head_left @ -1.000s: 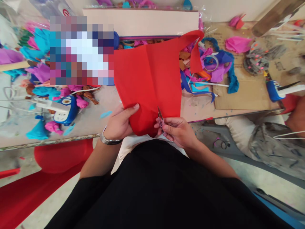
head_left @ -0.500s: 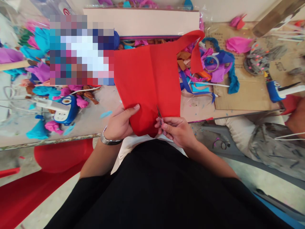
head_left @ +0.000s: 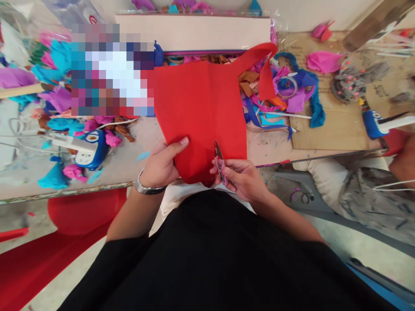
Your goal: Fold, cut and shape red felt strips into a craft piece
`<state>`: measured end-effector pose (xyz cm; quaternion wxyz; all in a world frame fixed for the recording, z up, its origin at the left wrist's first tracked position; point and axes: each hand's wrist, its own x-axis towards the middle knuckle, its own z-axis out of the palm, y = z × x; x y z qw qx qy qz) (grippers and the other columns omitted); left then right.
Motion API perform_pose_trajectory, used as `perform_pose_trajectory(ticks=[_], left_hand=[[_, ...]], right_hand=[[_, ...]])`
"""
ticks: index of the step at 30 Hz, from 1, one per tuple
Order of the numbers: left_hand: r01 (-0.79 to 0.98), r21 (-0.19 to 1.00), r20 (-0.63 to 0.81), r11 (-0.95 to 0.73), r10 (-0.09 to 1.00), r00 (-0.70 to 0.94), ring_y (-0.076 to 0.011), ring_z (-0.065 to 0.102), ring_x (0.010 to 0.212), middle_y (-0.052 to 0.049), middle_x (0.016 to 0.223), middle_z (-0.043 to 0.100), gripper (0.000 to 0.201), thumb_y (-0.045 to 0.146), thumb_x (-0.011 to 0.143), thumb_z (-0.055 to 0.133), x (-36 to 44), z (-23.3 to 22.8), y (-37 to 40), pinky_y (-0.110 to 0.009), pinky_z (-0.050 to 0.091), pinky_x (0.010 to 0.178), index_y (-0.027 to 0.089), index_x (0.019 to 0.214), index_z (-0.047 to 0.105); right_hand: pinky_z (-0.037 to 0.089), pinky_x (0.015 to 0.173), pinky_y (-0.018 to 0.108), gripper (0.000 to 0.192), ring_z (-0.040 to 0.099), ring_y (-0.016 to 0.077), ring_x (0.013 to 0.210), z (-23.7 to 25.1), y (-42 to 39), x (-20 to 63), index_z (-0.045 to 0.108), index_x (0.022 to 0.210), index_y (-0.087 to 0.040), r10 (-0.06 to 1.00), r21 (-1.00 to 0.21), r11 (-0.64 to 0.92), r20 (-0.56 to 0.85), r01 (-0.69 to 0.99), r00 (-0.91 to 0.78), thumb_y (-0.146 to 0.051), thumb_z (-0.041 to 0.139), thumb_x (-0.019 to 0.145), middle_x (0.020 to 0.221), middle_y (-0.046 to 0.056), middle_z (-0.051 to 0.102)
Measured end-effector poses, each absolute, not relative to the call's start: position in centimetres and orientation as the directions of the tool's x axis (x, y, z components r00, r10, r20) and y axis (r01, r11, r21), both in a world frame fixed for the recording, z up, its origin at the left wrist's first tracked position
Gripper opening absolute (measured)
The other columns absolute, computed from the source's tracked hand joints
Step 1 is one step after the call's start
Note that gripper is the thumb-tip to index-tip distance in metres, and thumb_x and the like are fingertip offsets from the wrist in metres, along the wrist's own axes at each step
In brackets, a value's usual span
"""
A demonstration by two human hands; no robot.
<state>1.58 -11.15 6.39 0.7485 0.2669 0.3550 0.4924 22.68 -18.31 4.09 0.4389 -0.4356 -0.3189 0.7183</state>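
Observation:
A large red sheet [head_left: 191, 103], paper or cloth, hangs from the table edge towards my lap, with a vertical crease down its middle. From its upper right a red strip curls away over the scraps. My left hand [head_left: 162, 162] grips the sheet's lower left edge, thumb on top and fingers hidden beneath. In my right hand [head_left: 241, 177] is a small pair of scissors [head_left: 218, 157] with pinkish handles, blades pointing up and lying over the lower part of the sheet. Whether the blades touch the sheet, I cannot tell.
Crumpled coloured paper covers the table's left side beside a blue and white power strip [head_left: 90, 151]. A tape roll [head_left: 288, 86] lies among scraps on the right, near a cardboard sheet [head_left: 327, 129]. A pale box [head_left: 194, 32] stands behind. Another person's legs [head_left: 324, 177] show at right.
The scissors have turned slightly in my right hand, and their blades and handles show more broadly. My left hand and the sheet have shifted slightly left in view.

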Motion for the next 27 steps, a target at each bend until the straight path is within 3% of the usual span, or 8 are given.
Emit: perform_pose_trajectory(ticks=[6,17,27], left_hand=[[-0.554,0.745,-0.264,0.371,0.927,0.266,-0.0422,0.072,0.131,-0.012,0.121,0.081,0.042,0.030,0.084,0.088,1.8,6.2,-11.3,-0.059,0.063,0.112,0.020,0.122,0.074],[-0.519,0.770,-0.227,0.372,0.919,0.321,-0.0393,0.077,0.122,-0.013,0.114,0.082,0.026,0.033,0.087,0.086,2.0,6.8,-11.6,-0.057,0.065,0.107,0.016,0.105,0.075],[-0.523,0.780,-0.233,0.343,0.935,0.266,-0.0395,0.076,0.125,-0.013,0.121,0.082,0.042,0.035,0.087,0.085,2.4,6.5,-11.4,-0.055,0.065,0.108,0.018,0.123,0.072]], right_hand=[[0.030,0.040,0.020,0.035,0.055,0.0075,0.054,4.5,-18.2,22.4,0.086,0.105,-0.019,0.917,-0.822,-0.394,-0.327,-0.411,-0.227,-0.045,0.093,0.083,0.093,0.009,0.082],[0.032,0.038,0.017,0.034,0.067,0.0108,0.061,5.2,-17.9,22.2,0.085,0.103,-0.018,0.907,-0.771,-0.422,-0.359,-0.477,-0.221,-0.037,0.097,0.077,0.096,0.009,0.083],[0.035,0.041,0.017,0.035,0.066,0.0096,0.062,4.8,-17.7,21.9,0.085,0.104,-0.019,0.902,-0.751,-0.432,-0.374,-0.499,-0.218,-0.036,0.098,0.076,0.095,0.008,0.083]])
